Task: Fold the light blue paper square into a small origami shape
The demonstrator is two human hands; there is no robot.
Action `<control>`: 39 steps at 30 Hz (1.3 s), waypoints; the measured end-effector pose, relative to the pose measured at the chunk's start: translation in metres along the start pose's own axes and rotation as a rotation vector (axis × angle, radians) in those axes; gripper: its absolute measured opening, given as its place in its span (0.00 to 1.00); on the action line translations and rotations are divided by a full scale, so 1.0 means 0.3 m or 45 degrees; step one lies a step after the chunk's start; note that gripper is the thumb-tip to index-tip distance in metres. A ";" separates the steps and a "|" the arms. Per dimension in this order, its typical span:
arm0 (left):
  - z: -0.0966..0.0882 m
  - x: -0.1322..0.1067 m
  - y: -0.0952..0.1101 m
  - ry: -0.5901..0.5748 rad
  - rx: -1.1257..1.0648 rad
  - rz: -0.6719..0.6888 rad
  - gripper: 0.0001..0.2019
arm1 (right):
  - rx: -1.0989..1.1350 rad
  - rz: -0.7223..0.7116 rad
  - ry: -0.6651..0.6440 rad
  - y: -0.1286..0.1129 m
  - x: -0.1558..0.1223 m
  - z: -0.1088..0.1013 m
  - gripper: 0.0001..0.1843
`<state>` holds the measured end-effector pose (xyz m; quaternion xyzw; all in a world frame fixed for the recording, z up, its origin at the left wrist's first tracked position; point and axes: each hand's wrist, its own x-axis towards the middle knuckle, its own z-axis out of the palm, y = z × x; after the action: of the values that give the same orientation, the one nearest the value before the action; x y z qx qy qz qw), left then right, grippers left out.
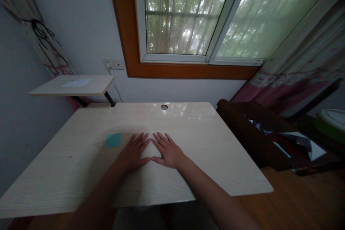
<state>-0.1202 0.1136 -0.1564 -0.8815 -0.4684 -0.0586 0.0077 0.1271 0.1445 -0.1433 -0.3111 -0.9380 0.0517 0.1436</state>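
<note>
Both of my hands lie flat on a pale wooden desk [202, 158], palms down, fingers stretched out, thumbs and forefingers nearly touching. My left hand [133, 152] holds nothing; just to its left lies a small teal square of paper [113, 140], apart from the fingers. My right hand [167, 151] is also empty and rests near the desk's middle.
A round cable hole [164, 107] sits at the desk's far edge. A raised side shelf [72, 85] stands at the back left. A dark wooden piece of furniture [242, 125] with papers stands to the right. A window [188, 18] and a curtain [302, 75] are behind.
</note>
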 end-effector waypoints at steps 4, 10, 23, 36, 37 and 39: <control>-0.003 -0.002 -0.004 0.065 -0.073 -0.004 0.34 | 0.015 0.019 0.020 -0.002 -0.003 -0.005 0.41; -0.031 -0.076 -0.100 0.435 -0.280 -0.324 0.22 | 0.096 0.117 0.186 0.002 -0.014 -0.008 0.24; 0.014 -0.343 -0.369 0.293 -0.153 -0.696 0.36 | 0.482 0.299 0.484 0.039 -0.012 -0.010 0.16; 0.022 -0.240 -0.304 0.266 -0.383 -0.571 0.27 | 0.876 0.304 0.440 0.046 0.073 -0.002 0.14; 0.020 -0.217 -0.283 0.268 -0.397 -0.545 0.26 | 0.867 0.289 0.428 0.044 0.092 0.005 0.14; 0.020 -0.167 -0.241 0.270 -0.421 -0.506 0.25 | 0.822 0.252 0.395 0.041 0.133 0.021 0.15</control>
<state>-0.2070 0.1133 -0.1709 -0.7505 -0.6129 -0.2265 -0.0988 0.1016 0.1782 -0.1420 -0.3430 -0.8059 0.3107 0.3691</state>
